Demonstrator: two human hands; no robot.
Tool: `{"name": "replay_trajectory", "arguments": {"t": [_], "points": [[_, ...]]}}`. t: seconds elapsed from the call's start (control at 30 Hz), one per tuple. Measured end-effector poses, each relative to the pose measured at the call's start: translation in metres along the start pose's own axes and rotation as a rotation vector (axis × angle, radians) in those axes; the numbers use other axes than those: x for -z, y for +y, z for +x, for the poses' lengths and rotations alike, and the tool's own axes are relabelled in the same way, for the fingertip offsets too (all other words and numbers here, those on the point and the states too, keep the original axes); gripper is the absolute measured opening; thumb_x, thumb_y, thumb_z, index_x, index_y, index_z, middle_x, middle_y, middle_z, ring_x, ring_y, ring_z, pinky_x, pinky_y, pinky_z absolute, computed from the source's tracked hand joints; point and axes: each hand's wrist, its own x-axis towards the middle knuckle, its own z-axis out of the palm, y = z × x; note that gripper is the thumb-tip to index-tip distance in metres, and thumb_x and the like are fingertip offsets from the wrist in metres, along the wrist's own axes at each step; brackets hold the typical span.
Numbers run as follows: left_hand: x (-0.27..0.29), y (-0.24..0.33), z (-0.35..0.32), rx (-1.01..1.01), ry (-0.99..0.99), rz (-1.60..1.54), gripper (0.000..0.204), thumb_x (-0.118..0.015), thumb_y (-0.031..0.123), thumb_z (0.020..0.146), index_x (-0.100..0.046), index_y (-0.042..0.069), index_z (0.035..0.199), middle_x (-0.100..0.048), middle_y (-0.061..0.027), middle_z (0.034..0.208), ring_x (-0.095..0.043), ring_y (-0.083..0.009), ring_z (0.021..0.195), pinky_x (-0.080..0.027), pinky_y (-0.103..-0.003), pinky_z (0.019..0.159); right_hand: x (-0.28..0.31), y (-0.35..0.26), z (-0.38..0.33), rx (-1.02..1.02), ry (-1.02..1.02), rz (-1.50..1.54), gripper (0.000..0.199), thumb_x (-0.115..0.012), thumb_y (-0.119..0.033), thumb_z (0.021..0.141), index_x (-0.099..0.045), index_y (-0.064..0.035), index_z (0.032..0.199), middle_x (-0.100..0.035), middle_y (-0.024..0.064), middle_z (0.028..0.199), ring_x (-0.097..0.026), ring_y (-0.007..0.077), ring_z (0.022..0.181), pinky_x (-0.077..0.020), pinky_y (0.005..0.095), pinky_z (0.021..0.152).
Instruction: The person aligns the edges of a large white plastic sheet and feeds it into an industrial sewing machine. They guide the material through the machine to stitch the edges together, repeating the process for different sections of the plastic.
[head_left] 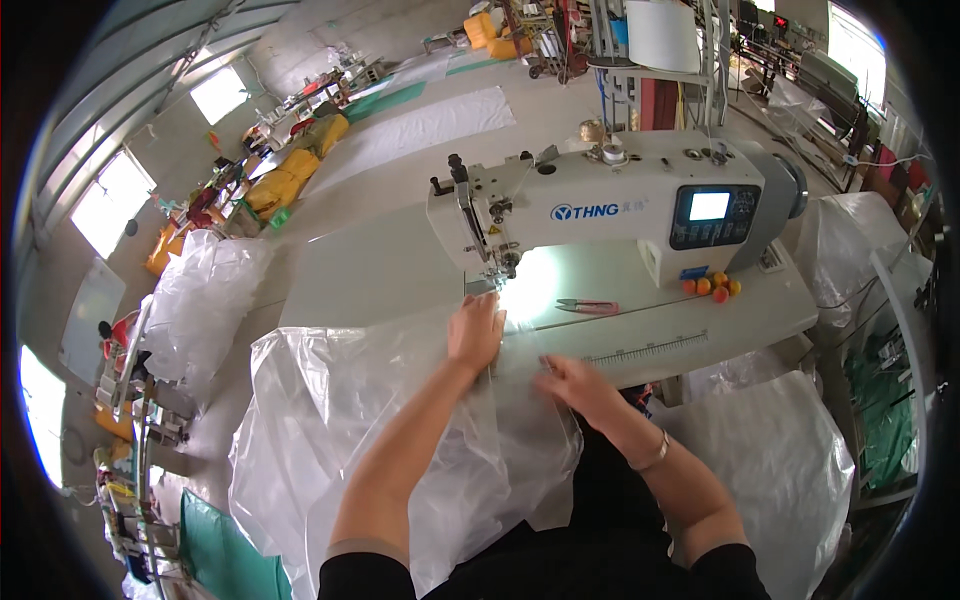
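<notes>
A large clear plastic sheet (pixel 340 390) lies over the front of the sewing machine table (pixel 350 260) and drapes across my lap. My left hand (pixel 476 332) rests on the sheet just in front of the needle and presser foot (pixel 497 275), fingers stretched toward them. To its right, my right hand (pixel 582 388) is closed at the sheet's right edge and slightly blurred; the sheet's edge seems pinched in its fingers. The white sewing machine (pixel 600 200) has its lamp lit over the needle area. Sheet layers beneath my left palm are hidden.
Red-handled thread snips (pixel 588 307) lie under the machine arm, right of the needle. Several small orange-red fruits (pixel 720 287) sit by the machine's base. More plastic sheeting (pixel 770 470) hangs at the right, and a plastic bundle (pixel 205 300) stands at the left.
</notes>
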Motion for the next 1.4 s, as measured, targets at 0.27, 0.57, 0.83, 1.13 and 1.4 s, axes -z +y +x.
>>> {"name": "replay_trajectory", "arguments": {"t": [0.27,0.57,0.83,1.13,1.4], "points": [[-0.006,-0.006,0.009,-0.045,-0.045,-0.089,0.020,-0.056,0.013,0.085,-0.058,0.005,0.104,-0.062,-0.0116,0.102,-0.055,-0.0325,0.103,-0.048,-0.044,0.083,-0.001,-0.027,0.132,-0.050,0.242,-0.244,0.019,-0.066,-0.019,0.078,-0.066,-0.0012,0.084,-0.059,0.0040,0.063,-0.052,0.0111,0.048,-0.0412,0.0288,0.044],[-0.003,-0.012,0.006,0.007,0.027,-0.307,0.021,-0.053,0.005,0.084,-0.060,0.007,0.103,-0.059,-0.0118,0.100,-0.055,-0.0337,0.102,-0.049,-0.043,0.082,-0.016,-0.006,0.136,0.580,0.330,-1.255,0.008,-0.060,-0.008,0.077,-0.066,-0.0033,0.079,-0.066,0.0165,0.075,-0.068,0.0292,0.071,-0.0537,0.0395,0.064],[-0.002,-0.007,0.006,-0.086,-0.065,-0.164,0.031,-0.053,0.005,0.084,-0.062,0.009,0.113,-0.055,-0.0089,0.104,-0.053,-0.0291,0.106,-0.050,-0.041,0.083,-0.009,-0.009,0.116,0.531,0.298,-1.105,0.008,-0.060,-0.011,0.077,-0.063,-0.0043,0.082,-0.065,0.0160,0.071,-0.065,0.0337,0.068,-0.0518,0.0439,0.064],[-0.001,-0.005,0.009,-0.068,-0.055,-0.193,0.023,-0.053,0.016,0.087,-0.068,0.008,0.103,-0.058,-0.0095,0.098,-0.056,-0.0298,0.098,-0.049,-0.041,0.082,-0.030,0.002,0.054,0.430,0.317,-1.187,0.016,-0.059,-0.014,0.079,-0.065,-0.0029,0.090,-0.065,0.0188,0.074,-0.064,0.0377,0.068,-0.0499,0.0470,0.063],[-0.002,-0.008,0.004,-0.148,0.194,-0.222,0.016,-0.061,0.013,0.083,-0.065,0.005,0.096,-0.058,-0.0087,0.101,-0.053,-0.0301,0.103,-0.047,-0.042,0.086,-0.020,-0.003,0.076,0.451,0.470,-0.789,0.021,-0.065,-0.020,0.078,-0.061,0.0000,0.072,-0.063,0.0189,0.068,-0.064,0.0341,0.063,-0.0492,0.0446,0.060]]}}
